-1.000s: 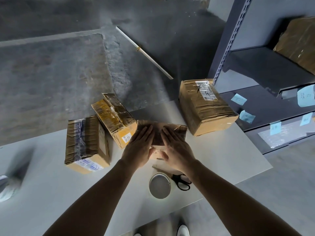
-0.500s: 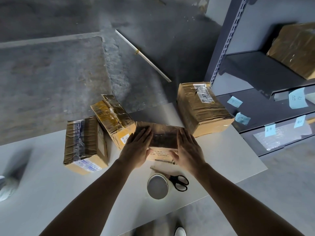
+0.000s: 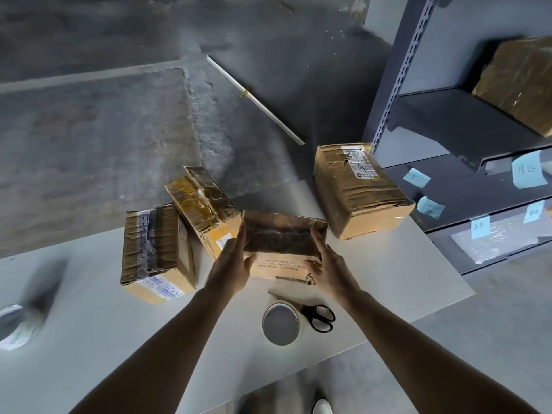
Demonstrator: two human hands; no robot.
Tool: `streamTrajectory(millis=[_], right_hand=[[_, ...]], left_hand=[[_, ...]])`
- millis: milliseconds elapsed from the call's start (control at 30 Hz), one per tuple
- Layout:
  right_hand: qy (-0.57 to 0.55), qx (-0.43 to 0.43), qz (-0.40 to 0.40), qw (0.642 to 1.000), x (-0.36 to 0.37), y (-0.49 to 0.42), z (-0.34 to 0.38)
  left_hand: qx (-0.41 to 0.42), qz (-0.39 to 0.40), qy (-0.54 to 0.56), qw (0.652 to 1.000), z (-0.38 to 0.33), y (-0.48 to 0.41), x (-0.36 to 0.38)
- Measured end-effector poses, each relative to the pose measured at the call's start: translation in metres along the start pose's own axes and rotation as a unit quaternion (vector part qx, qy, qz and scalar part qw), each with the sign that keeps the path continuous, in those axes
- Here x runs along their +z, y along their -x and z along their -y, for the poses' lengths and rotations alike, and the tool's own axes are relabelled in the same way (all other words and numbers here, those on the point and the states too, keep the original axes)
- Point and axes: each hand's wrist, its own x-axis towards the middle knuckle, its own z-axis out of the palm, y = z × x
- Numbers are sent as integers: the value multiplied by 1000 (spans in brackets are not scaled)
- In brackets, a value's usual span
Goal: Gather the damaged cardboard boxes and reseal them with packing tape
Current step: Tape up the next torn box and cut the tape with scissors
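A small brown cardboard box (image 3: pixel 280 234) with dark tape over its top lies on the grey table (image 3: pixel 89 339). My left hand (image 3: pixel 231 264) presses its left end with straight fingers, thumb on the front face. My right hand (image 3: pixel 331 267) presses the right end the same way. A roll of packing tape (image 3: pixel 280 324) and black scissors (image 3: pixel 318 316) lie just in front of the box. Three more crumpled boxes stand around it: one at the left (image 3: pixel 155 246), a tilted yellowish one (image 3: pixel 203 204) and a larger one at the right (image 3: pixel 355 186).
A grey metal shelf unit (image 3: pixel 448 121) with blue sticky notes stands at the right and bears another cardboard box (image 3: pixel 519 82). A blurred pale object (image 3: pixel 15 324) sits at the table's left edge. A white rod (image 3: pixel 257 100) lies on the concrete floor beyond the table.
My hands lay flat together on top of the small box. They have slid apart, the left to its left end and the right to its right end.
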Motion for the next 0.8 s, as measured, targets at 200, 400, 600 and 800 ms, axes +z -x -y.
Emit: streamTrajectory(millis=[200,400,600,800], right_hand=[[-79,4,-19,997,-12,-1,11],[-287,51,-44,956,-7,1,9],[-364,96,-5,926,15,6,15],[-302,80,45,949,24,11,19]], left_hand=[[-4,-68,35,997,-15,-1,-19],[104,-193,55,974,-25,-6,-33],[204,-196,15,959,-43,-7,-37],[246,-143,-60,957,-51,-2,-19]])
